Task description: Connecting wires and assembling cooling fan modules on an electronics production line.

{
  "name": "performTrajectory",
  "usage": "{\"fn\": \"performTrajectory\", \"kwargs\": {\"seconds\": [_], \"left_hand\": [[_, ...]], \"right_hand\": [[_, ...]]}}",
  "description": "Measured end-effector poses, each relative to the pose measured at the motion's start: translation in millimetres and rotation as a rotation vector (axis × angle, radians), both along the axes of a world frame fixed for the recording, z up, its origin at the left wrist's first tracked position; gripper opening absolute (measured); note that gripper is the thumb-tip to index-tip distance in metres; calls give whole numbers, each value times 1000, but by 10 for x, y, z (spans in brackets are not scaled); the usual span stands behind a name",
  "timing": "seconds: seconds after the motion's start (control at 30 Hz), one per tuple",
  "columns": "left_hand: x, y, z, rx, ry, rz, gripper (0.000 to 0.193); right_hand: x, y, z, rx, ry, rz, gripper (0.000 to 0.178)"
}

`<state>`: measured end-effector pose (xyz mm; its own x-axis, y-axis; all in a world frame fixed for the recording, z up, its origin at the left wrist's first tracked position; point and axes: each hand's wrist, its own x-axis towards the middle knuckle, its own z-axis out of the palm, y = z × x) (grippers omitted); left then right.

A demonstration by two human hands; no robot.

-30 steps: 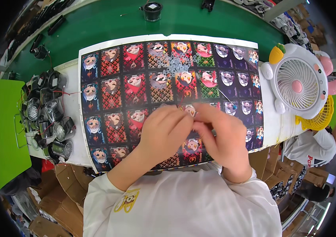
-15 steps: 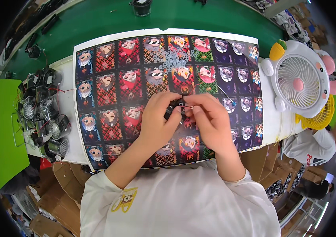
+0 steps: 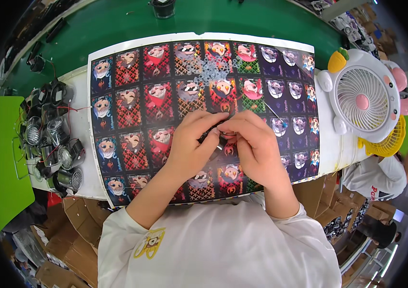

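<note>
Over the middle of a printed sheet point(image 3: 160, 144) of cartoon cards, both hands meet fingertip to fingertip. My left hand point(image 3: 189, 144) is closed round a small black part point(image 3: 207, 136), mostly hidden by the fingers. Close against it, my right hand point(image 3: 260, 146) has thumb and fingers pinched together; whatever they pinch is covered. Just beyond the hands lies a heap of small clear rings point(image 3: 210, 71) on the sheet. A thin rod with a blue end point(image 3: 284, 125) rests to the right of my right hand.
Several dark, clear-fronted round units with red wires point(image 3: 60, 129) crowd the table's left side. A white toy-like fan point(image 3: 362, 102) stands at the right, a yellow basket point(image 3: 388, 139) beside it. Another black unit point(image 3: 164, 8) sits on the green surface at the back. Cardboard boxes point(image 3: 77, 240) stand below.
The right fingers have moved left and closed in over the part; the thin wire seen between the hands before is now hidden. The black unit at the back has shifted slightly left in view.
</note>
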<state>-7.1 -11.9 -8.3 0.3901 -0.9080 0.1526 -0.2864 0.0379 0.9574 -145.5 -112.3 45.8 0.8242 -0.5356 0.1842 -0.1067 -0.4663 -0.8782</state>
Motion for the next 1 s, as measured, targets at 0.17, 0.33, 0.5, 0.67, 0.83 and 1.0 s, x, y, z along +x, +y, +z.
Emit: {"fn": "performTrajectory", "kwargs": {"seconds": [0.17,0.33,0.5,0.67,0.83,1.0], "left_hand": [[-14,15,39,38,22,6,34],[-64,-12,37,23,-52,33,31],[-115,-8,33,80,-34,109,30],[-142,-15,-6,50,-68,134,31],[-133,-12,20,45,-71,133,32],[-151,-28,-4,52,-70,157,30]], "right_hand": [[-233,-306,-111,-403,165,-374,30],[-388,-609,-426,-572,569,-393,11],[-329,-404,-405,-515,364,-284,10],[-184,160,-143,-155,169,-217,12],[-42,257,-87,-243,88,-224,12],[6,356,-90,-264,176,-308,17]]}}
